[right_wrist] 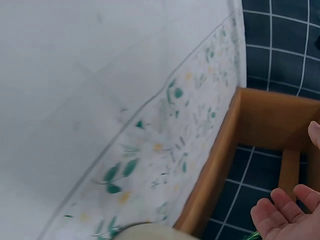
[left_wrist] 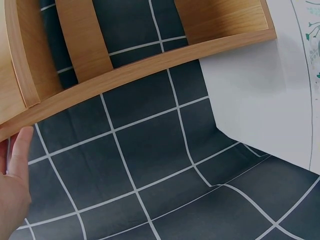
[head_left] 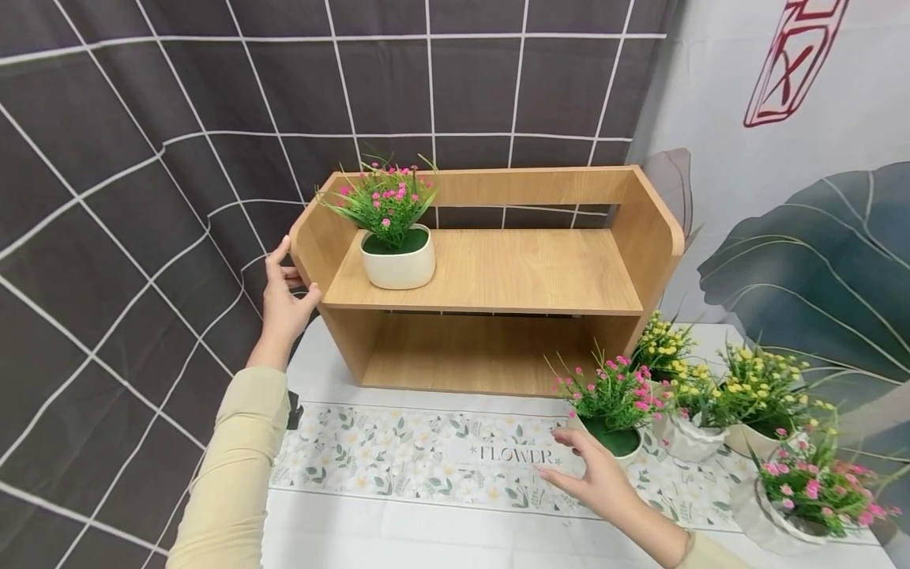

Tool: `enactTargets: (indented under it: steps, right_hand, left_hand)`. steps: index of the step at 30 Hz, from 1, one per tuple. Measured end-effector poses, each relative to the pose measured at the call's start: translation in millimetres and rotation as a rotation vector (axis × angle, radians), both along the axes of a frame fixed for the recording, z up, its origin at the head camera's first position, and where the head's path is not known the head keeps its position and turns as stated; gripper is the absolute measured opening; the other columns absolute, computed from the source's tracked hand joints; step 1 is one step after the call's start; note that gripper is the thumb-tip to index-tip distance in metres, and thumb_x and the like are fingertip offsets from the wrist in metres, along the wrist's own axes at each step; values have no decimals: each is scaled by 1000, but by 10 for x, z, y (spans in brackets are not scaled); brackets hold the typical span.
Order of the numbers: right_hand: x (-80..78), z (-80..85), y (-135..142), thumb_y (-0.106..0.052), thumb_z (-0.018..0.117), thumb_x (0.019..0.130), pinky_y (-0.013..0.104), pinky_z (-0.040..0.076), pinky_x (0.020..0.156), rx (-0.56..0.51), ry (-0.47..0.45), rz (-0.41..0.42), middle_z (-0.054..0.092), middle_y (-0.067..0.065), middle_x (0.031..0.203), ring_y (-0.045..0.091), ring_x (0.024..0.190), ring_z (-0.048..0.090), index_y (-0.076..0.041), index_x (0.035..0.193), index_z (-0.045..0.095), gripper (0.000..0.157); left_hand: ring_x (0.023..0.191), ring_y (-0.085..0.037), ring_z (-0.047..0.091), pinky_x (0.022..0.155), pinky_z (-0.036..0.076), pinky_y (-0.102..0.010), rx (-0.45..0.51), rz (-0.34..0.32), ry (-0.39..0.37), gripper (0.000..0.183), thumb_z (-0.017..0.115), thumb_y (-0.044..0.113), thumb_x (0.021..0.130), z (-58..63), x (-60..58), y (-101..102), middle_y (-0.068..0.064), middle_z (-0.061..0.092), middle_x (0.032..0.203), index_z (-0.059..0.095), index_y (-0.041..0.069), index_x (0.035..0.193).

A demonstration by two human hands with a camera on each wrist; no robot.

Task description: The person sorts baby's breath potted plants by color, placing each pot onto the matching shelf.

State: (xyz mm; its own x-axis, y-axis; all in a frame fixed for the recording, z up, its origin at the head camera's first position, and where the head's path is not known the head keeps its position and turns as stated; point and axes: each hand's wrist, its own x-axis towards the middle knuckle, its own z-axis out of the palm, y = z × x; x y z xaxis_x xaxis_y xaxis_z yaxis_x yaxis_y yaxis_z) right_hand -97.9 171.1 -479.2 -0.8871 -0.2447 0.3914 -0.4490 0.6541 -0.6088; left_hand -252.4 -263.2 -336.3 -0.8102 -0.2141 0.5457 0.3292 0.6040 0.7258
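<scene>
My left hand [head_left: 284, 307] touches the outside of the left side panel of a two-tier wooden shelf [head_left: 519, 269]. Its fingers are fairly straight, and in the left wrist view the fingertips [left_wrist: 23, 142] are right at the panel's edge. On the upper tier, toward the left, stands a cream pot [head_left: 400, 265] of pink artificial flowers [head_left: 391, 201]. In front of the shelf's lower right corner is another pot of pink flowers [head_left: 617, 399]. My right hand [head_left: 593, 478] is beside that pot, its thumb and fingers spread apart with nothing between them.
Several potted plants stand at the right, among them yellow flowers [head_left: 761, 383] and pink flowers in a white ruffled pot [head_left: 764, 514]. A floral runner [head_left: 398, 454] printed "FLOWER" lies across the white table [head_left: 355, 529]. A dark grid-patterned curtain [head_left: 128, 261] hangs behind and left of the shelf.
</scene>
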Motion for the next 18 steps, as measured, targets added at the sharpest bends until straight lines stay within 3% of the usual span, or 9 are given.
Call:
enactTargets:
  steps: [8, 18]
  right_hand:
    - [87, -91, 158, -19, 85, 67, 37, 56, 74, -9, -100, -57, 66, 6, 103, 25, 93, 64, -4, 108, 63, 49]
    - [156, -156, 363, -24, 81, 72, 43, 54, 79, 24, -242, -185, 65, 13, 108, 31, 97, 62, 2, 113, 59, 53]
  left_hand:
    - [99, -39, 56, 60, 36, -4, -2, -3, -1, 77, 54, -11, 80, -5, 0, -5, -27, 52, 107, 24, 17, 146]
    - [100, -39, 56, 60, 37, -4, -10, -3, -15, 78, 53, -10, 80, -15, -9, -20, -26, 51, 108, 23, 19, 146]
